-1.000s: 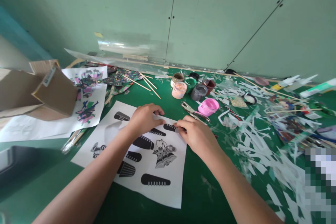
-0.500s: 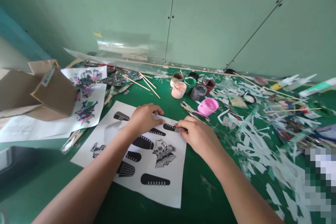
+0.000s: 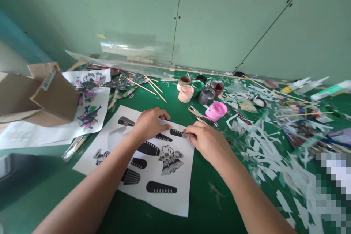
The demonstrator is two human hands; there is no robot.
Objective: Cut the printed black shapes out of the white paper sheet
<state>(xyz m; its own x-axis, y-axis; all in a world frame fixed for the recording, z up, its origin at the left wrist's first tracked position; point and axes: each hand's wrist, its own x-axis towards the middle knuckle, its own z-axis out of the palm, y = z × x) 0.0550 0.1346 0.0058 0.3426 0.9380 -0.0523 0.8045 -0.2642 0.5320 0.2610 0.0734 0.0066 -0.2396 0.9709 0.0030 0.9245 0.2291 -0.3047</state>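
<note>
A white sheet (image 3: 181,197) printed with black and grey shapes lies on the green table. My left hand (image 3: 150,124) rests palm-down on its upper part, fingers apart and slightly bent. At the sheet's upper right edge, my right hand (image 3: 205,139) is closed in a pinch beside a small black shape (image 3: 177,132) with a grey end. A thin dark stick end (image 3: 229,141) shows past the right hand, seemingly part of a slim tool in its grip. Its kind and tip are hidden. Behind the right hand lie metal pliers (image 3: 201,116) and a pink paint jar (image 3: 216,110).
Several open paint jars (image 3: 185,93) stand at the back. A cardboard box (image 3: 56,98) sits on coloured sheets at left, near paintbrushes (image 3: 74,148). Wooden sticks (image 3: 155,88) lie behind. White paper scraps (image 3: 290,175) and glue tubes (image 3: 330,89) cover the right side.
The view has shifted very slightly. Both hands and the sheet hold nearly the same positions.
</note>
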